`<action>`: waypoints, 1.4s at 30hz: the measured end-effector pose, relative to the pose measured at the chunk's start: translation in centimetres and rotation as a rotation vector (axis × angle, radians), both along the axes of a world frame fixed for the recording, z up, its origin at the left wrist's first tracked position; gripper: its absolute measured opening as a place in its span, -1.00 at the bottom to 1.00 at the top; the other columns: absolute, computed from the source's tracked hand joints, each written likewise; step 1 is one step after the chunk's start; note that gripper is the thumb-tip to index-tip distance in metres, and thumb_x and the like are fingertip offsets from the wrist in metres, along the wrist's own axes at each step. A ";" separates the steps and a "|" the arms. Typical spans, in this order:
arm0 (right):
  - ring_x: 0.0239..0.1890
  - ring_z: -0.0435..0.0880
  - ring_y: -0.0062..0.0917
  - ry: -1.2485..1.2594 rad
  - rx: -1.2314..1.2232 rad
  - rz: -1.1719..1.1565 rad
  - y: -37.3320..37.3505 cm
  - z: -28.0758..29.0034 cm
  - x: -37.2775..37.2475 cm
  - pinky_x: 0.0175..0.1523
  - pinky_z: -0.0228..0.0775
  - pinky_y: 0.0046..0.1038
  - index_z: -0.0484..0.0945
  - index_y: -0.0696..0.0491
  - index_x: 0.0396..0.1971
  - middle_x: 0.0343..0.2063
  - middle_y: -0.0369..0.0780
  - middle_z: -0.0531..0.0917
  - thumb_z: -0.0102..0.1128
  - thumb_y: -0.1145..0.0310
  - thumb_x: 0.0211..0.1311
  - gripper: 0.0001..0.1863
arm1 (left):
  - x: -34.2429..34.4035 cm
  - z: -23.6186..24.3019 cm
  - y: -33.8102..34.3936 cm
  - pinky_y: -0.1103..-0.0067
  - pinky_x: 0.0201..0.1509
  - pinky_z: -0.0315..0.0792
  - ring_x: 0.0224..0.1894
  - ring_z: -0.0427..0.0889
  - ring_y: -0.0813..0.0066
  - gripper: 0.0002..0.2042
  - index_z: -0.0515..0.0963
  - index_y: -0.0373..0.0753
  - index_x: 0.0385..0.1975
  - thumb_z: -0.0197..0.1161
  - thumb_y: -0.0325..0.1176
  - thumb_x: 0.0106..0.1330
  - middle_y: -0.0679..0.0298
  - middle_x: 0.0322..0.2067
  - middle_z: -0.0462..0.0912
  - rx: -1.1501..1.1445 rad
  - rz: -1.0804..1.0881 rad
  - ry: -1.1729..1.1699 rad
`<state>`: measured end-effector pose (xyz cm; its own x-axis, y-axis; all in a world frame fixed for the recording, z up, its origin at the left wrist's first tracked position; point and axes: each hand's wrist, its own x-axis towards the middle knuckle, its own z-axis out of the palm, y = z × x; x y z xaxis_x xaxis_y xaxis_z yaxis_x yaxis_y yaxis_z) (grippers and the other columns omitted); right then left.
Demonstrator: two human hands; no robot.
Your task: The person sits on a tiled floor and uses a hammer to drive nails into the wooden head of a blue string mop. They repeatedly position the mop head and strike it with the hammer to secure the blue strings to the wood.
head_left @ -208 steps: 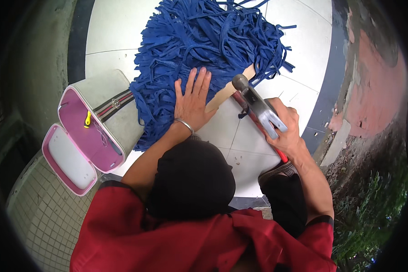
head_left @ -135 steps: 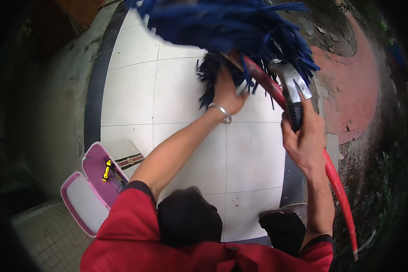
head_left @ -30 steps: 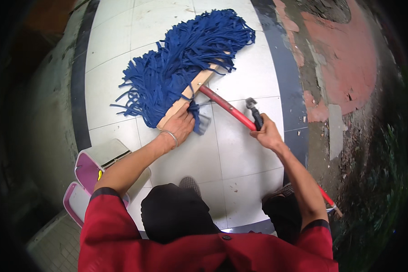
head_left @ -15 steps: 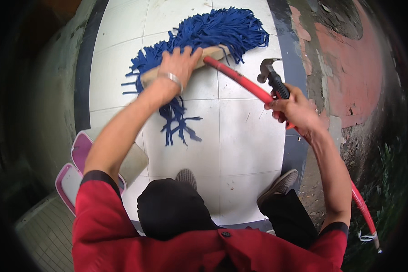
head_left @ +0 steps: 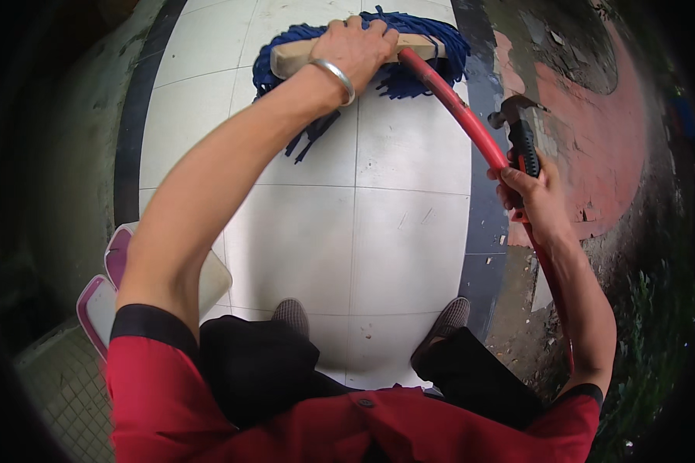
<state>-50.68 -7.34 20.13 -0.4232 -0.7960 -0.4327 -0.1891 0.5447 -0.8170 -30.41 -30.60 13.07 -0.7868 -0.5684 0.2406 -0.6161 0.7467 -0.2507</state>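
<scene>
A mop with a pale wooden head block (head_left: 289,59), blue cloth strands (head_left: 454,48) and a red handle (head_left: 465,117) is at the far side. My left hand (head_left: 354,51), with a metal bangle at its wrist, wraps over the block, fingers curled across its top. From the block's right end the handle runs down to my right hand (head_left: 539,202). Closed in that hand, the handle lies alongside a claw hammer (head_left: 523,145) with a black and orange grip, its metal head up. The handle's lower length passes along my right forearm.
White floor tiles (head_left: 293,239) with a dark border (head_left: 486,224) lie below. A pale stool-like plastic item with pink edges (head_left: 94,309) stands by my left elbow. Rough ground with a faded red patch (head_left: 594,147) and plants (head_left: 656,347) are at right. My shoes (head_left: 449,318) are near.
The mop head has moved farther away and to the right, turned so its block lies more level. My right hand has shifted right with the hammer and handle.
</scene>
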 end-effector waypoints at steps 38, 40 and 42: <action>-0.60 0.59 0.06 0.571 0.249 -0.117 29.2 -19.1 -10.1 -0.50 0.38 -0.12 0.44 0.12 -0.18 -0.69 0.05 0.55 0.34 0.27 0.25 -0.68 | -23.9 -17.1 20.2 0.34 0.14 0.32 0.28 0.36 0.27 -0.27 0.33 0.21 0.37 0.40 -0.34 0.13 0.43 0.36 0.34 0.647 -0.499 0.065; -0.60 0.59 0.03 0.548 0.215 -0.096 28.8 -17.8 -11.1 -0.48 0.39 -0.17 0.48 0.14 -0.16 -0.68 0.04 0.55 0.29 0.23 0.30 -0.69 | -23.7 -16.7 20.2 0.34 0.14 0.33 0.26 0.36 0.27 -0.27 0.33 0.21 0.37 0.40 -0.35 0.13 0.43 0.35 0.34 0.689 -0.482 0.073; -0.62 0.58 -0.07 0.451 0.177 -0.114 27.2 -16.8 -13.2 -0.46 0.40 -0.24 0.51 0.16 -0.14 -0.69 -0.01 0.54 0.25 0.23 0.34 -0.69 | -24.1 -16.0 20.1 0.33 0.15 0.33 0.25 0.37 0.26 -0.28 0.35 0.19 0.36 0.40 -0.36 0.13 0.40 0.33 0.38 0.755 -0.481 0.072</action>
